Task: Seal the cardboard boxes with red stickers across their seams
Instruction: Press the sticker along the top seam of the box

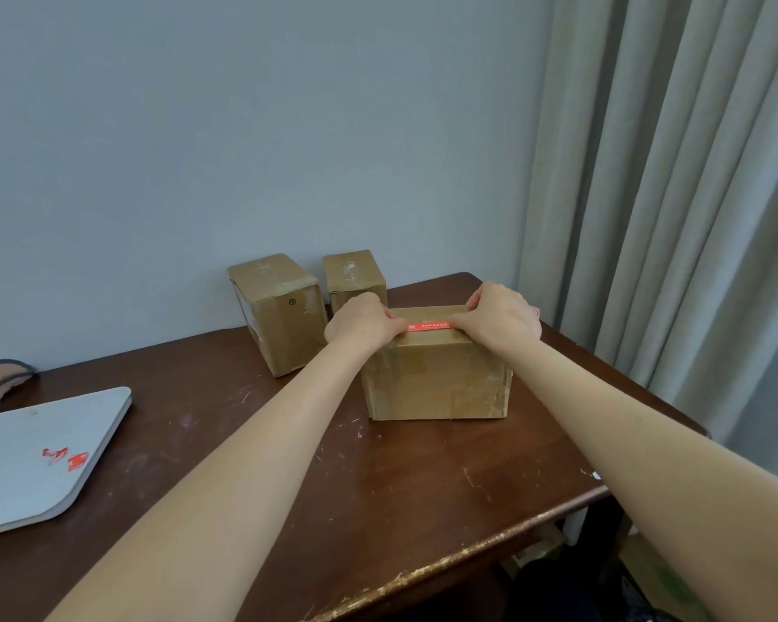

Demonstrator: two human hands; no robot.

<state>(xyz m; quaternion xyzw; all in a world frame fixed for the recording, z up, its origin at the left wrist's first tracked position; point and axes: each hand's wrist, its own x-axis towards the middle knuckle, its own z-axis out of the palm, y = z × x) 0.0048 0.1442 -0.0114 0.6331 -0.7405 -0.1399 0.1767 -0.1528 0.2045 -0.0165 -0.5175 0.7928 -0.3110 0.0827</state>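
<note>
Right now I have the nearest cardboard box (436, 383) straight ahead of me on the table (252, 442), both arms reaching out to its top face. The red sticker (428, 325) lies there as a thin strip, its long axis running left to right, so one end points at each hand. My left hand (362, 323) is at the left end, fingers curled in tight with the tips pinching the strip. My right hand (499, 316) is at the right end, also curled, thumb down on the sticker while the other fingers bend over the far side of the top. Neither hand is nearer than the other; the strip sits squarely between them.

I judge the sticker is being laid and needs smoothing outward from the middle toward each end. Whether it truly crosses the seam I cannot tell, since my hands and the old tape hide the flap line.

Two more boxes wait at the back by the wall: the taller box (279, 316) to the left and the smaller box (355, 276) just beside it, neither with red on it. Well apart to my left lies a grey board (41, 464) carrying red scraps (66, 457).
</note>
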